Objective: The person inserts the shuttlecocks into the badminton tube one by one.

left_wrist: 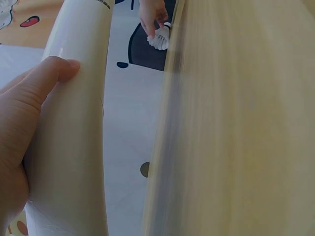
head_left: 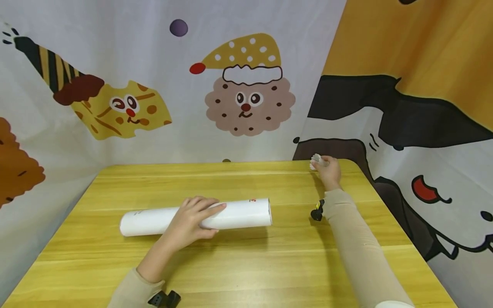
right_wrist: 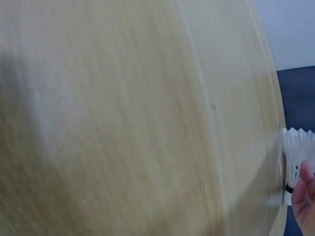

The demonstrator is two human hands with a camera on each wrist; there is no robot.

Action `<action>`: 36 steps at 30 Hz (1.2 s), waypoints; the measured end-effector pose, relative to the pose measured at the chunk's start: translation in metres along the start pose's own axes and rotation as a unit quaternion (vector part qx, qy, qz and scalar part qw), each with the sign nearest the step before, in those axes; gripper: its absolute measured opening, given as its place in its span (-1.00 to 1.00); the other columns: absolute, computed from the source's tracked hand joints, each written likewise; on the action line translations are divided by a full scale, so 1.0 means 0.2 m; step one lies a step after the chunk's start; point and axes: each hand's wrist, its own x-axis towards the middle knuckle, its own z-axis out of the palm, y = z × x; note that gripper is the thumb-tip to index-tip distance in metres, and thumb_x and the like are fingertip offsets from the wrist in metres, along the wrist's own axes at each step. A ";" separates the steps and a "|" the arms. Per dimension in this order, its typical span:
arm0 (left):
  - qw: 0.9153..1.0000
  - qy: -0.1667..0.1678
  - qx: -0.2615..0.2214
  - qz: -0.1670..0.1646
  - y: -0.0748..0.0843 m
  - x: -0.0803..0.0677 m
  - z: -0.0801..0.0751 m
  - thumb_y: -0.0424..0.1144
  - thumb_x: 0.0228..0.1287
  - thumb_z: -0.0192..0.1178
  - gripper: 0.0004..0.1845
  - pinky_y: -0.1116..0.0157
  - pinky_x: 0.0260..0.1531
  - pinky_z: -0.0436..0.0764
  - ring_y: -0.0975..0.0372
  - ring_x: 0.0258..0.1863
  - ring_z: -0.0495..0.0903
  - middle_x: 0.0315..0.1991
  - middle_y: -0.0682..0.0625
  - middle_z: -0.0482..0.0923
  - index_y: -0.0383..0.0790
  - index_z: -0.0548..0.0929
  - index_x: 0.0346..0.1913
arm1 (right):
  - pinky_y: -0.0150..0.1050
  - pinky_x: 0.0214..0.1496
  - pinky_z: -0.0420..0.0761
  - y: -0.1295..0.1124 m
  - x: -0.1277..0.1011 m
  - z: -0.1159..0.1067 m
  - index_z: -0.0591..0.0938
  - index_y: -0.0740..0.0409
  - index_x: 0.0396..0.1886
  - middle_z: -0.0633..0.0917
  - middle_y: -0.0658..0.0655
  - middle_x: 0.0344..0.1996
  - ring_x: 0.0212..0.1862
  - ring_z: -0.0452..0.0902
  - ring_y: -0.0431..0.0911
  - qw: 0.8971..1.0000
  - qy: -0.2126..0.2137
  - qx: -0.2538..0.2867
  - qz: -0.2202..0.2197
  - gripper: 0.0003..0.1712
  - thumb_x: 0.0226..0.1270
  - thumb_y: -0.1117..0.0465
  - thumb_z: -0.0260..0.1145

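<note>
My left hand [head_left: 189, 222] grips a long white cylindrical tube [head_left: 240, 214] around its middle, holding it sideways over the wooden table. Small printed marks show near the tube's right end in the head view. Up close in the left wrist view, the thumb of that hand [left_wrist: 24, 108] lies along the tube [left_wrist: 74, 132]. At the table's far right, my right hand [head_left: 330, 172] pinches a white feather shuttlecock [head_left: 316, 162]. The right wrist view has this shuttlecock [right_wrist: 298, 152] at its right edge, its feather skirt pointing up and a dark band near the cork.
The yellow wood-grain table [head_left: 246, 269] fills the lower scene, and its far edge runs just behind the shuttlecock. A curtain [head_left: 173, 149] with cartoon figures hangs behind and along both sides. A black wrist camera [head_left: 317, 211] sits at the right cuff.
</note>
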 end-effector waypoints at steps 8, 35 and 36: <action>1.000 0.001 -0.003 0.003 0.01 0.01 0.00 -0.06 -0.13 0.49 -0.23 0.00 -0.04 0.39 0.10 0.03 0.46 0.11 -0.02 0.54 0.03 0.52 0.29 | 0.10 0.18 0.33 0.00 0.00 0.00 0.50 0.28 0.21 0.44 0.32 0.16 0.19 0.34 0.23 0.999 0.009 -0.036 0.016 -0.47 0.31 0.12 0.32; 1.000 -0.004 -0.001 -0.007 0.01 0.00 -0.01 -0.07 -0.14 0.48 -0.21 0.01 -0.05 0.38 0.10 0.03 0.45 0.12 -0.04 0.54 0.02 0.51 0.29 | 0.00 -0.12 0.50 0.03 -0.11 0.00 0.76 0.22 -0.20 0.72 0.21 -0.17 -0.12 0.59 0.15 0.987 0.155 -0.005 -0.029 -0.80 0.28 0.22 0.34; 1.000 -0.003 0.000 -0.006 0.01 0.00 -0.01 -0.07 -0.14 0.48 -0.21 0.01 -0.05 0.38 0.10 0.03 0.45 0.12 -0.04 0.54 0.02 0.51 0.29 | 0.00 -0.11 0.50 0.03 -0.11 0.00 0.76 0.21 -0.19 0.72 0.20 -0.16 -0.11 0.59 0.14 0.987 0.156 -0.004 -0.028 -0.80 0.28 0.21 0.34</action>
